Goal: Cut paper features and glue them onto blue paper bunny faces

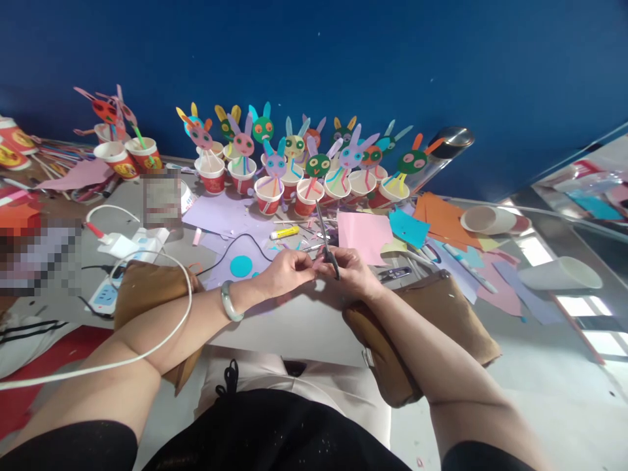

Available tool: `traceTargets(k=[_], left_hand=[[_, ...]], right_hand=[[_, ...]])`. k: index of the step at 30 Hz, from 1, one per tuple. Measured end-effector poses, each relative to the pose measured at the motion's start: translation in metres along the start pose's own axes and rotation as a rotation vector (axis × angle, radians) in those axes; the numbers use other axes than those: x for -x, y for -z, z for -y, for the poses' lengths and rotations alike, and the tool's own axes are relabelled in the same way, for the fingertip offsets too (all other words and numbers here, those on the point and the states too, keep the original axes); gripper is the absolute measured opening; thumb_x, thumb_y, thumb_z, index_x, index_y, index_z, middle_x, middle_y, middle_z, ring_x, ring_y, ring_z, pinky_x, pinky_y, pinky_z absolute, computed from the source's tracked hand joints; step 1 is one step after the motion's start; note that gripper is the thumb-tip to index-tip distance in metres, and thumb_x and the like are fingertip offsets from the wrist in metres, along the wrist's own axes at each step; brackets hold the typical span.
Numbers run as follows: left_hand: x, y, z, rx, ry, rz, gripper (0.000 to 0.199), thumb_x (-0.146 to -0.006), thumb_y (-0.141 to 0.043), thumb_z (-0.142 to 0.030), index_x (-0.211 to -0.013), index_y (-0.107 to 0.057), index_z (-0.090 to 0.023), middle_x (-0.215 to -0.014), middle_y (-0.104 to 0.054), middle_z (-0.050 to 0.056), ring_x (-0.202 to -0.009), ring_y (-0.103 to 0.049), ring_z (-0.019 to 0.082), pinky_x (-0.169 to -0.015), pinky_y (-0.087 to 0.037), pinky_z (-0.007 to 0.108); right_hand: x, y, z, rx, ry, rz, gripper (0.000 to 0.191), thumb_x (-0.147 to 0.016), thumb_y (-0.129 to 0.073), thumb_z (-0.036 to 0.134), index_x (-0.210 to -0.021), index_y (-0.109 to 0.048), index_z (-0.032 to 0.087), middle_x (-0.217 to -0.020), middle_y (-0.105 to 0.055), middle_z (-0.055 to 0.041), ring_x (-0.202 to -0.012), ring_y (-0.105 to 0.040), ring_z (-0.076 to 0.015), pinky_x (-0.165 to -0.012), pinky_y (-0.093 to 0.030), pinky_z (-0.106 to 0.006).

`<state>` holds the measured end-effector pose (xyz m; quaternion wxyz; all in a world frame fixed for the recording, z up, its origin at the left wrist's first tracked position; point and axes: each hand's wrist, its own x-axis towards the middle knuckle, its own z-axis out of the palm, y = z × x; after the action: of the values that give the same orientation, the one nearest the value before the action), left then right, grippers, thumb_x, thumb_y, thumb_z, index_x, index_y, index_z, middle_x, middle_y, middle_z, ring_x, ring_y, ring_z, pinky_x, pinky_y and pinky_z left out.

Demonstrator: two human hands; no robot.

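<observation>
My right hand point(354, 275) holds a pair of dark scissors point(324, 230), whose blades point up and away from me. Close beside it, my left hand point(289, 275) is closed in a pinch, its fingertips almost meeting the right ones. Whatever sits between those left fingertips is too small to make out. Just beyond the hands lie a pink paper sheet point(364, 235) and a yellow tube-like stick point(284, 233). A teal paper circle point(241, 265) rests on a purple sheet point(216, 214) to the left.
Several red paper cups point(269, 197) with paper rabbit figures stand along the blue wall. A power strip point(105, 294) and white cable point(189, 288) are at left. Orange paper point(436, 222) and a white cup on its side point(562, 273) lie right. A brown pouch point(441, 314) lies under my right forearm.
</observation>
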<state>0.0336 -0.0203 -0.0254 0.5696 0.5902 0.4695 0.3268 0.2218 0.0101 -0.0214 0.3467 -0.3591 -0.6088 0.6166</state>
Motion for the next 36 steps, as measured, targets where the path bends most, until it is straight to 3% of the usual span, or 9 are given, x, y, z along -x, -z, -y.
traceTargets(k=[7, 15, 22, 28, 33, 36], left_hand=[[0.005, -0.001, -0.002, -0.017, 0.101, 0.055, 0.013, -0.086, -0.064, -0.028, -0.079, -0.063, -0.017, -0.05, -0.05, -0.007, -0.031, -0.046, 0.007, -0.032, -0.028, 0.018], [-0.001, -0.001, 0.014, 0.005, -0.006, 0.039, 0.019, -0.085, -0.07, -0.031, -0.074, -0.064, -0.017, -0.053, -0.056, -0.004, -0.039, -0.049, 0.005, -0.039, -0.031, 0.017], [0.004, 0.0, 0.0, -0.012, 0.106, 0.053, 0.02, -0.085, -0.068, -0.035, -0.077, -0.061, -0.018, -0.054, -0.055, -0.006, -0.032, -0.049, 0.008, -0.031, -0.03, 0.019], [0.004, 0.0, -0.005, -0.005, 0.089, 0.046, 0.019, -0.081, -0.07, -0.03, -0.072, -0.06, -0.017, -0.053, -0.053, -0.007, -0.035, -0.045, 0.005, -0.034, -0.029, 0.017], [0.003, 0.003, -0.002, 0.134, 0.113, 0.057, 0.02, -0.081, -0.07, -0.031, -0.071, -0.061, -0.016, -0.06, -0.06, -0.003, -0.039, -0.045, 0.005, -0.036, -0.033, 0.019], [0.002, 0.004, -0.003, 0.202, 0.107, 0.019, 0.019, -0.081, -0.07, -0.03, -0.071, -0.063, -0.016, -0.066, -0.064, -0.001, -0.042, -0.048, 0.005, -0.037, -0.034, 0.019]], right_hand=[[0.0, -0.001, -0.002, 0.046, 0.047, -0.067, 0.036, -0.067, -0.089, 0.045, -0.065, -0.063, 0.021, -0.076, -0.058, -0.0014, -0.07, -0.054, -0.0155, -0.067, -0.052, -0.031], [0.0, 0.0, -0.005, 0.032, 0.019, -0.088, 0.037, -0.063, -0.09, 0.044, -0.065, -0.061, 0.02, -0.076, -0.057, -0.0012, -0.067, -0.055, -0.0154, -0.062, -0.051, -0.031], [0.001, -0.002, -0.002, 0.017, -0.001, -0.119, 0.039, -0.061, -0.091, 0.043, -0.064, -0.061, 0.02, -0.074, -0.057, -0.0006, -0.066, -0.054, -0.0153, -0.061, -0.05, -0.03], [-0.002, 0.007, -0.01, 0.07, 0.036, -0.188, 0.03, -0.066, -0.084, 0.042, -0.067, -0.065, 0.019, -0.072, -0.061, -0.0002, -0.067, -0.052, -0.0141, -0.064, -0.046, -0.029], [-0.007, 0.013, -0.015, -0.081, 0.055, -0.324, 0.027, -0.07, -0.079, 0.039, -0.062, -0.06, 0.021, -0.059, -0.055, 0.0024, -0.057, -0.045, -0.0117, -0.058, -0.04, -0.028], [-0.006, 0.011, -0.016, -0.105, 0.069, -0.325, 0.027, -0.073, -0.078, 0.04, -0.062, -0.062, 0.02, -0.063, -0.059, 0.0007, -0.061, -0.05, -0.0127, -0.061, -0.044, -0.028]])
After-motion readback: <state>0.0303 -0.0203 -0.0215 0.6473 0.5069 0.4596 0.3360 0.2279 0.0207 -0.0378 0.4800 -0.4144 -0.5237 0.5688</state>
